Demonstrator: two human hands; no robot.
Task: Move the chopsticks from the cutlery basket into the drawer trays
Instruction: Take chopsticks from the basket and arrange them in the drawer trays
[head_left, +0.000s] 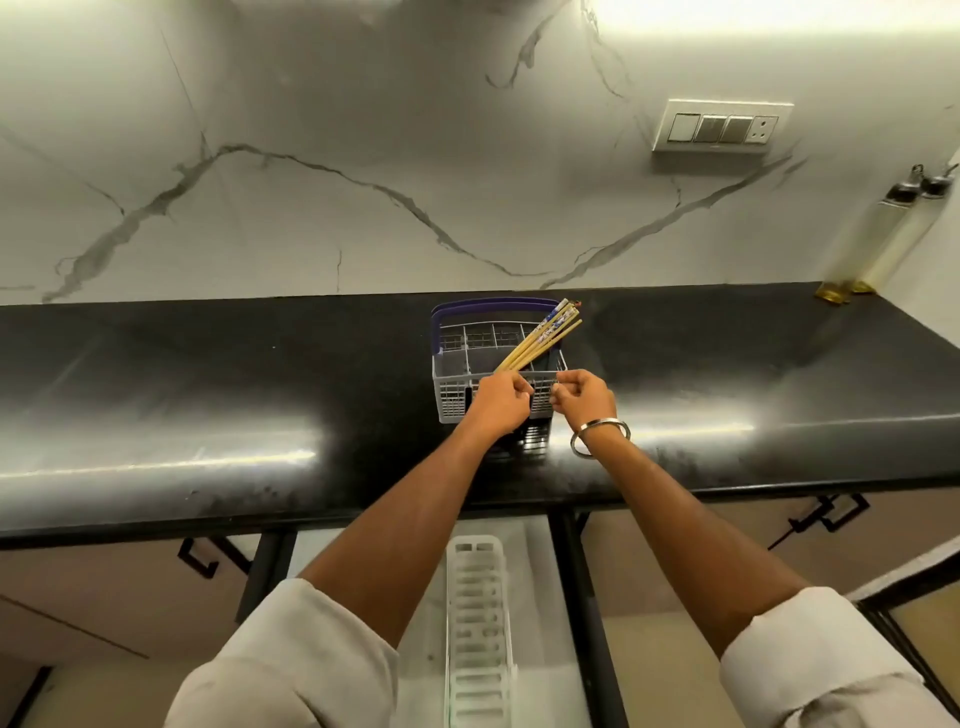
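A grey cutlery basket (457, 387) with a blue handle stands on the black counter, near its front edge. A bundle of yellow chopsticks (540, 340) with patterned tops slants up and to the right over the basket. My left hand (501, 402) grips the lower ends of the bundle. My right hand (584, 397) is just to its right with fingers curled, fingertips close to the left hand; whether it pinches anything is hidden. Below the counter an open drawer holds a white slotted tray (475, 613).
The black counter (208, 389) runs across the view in front of a marble wall. Two tall oil bottles (883, 234) stand at the far right corner. A switch plate (722, 127) is on the wall. Closed drawers with black handles (200, 558) flank the open one.
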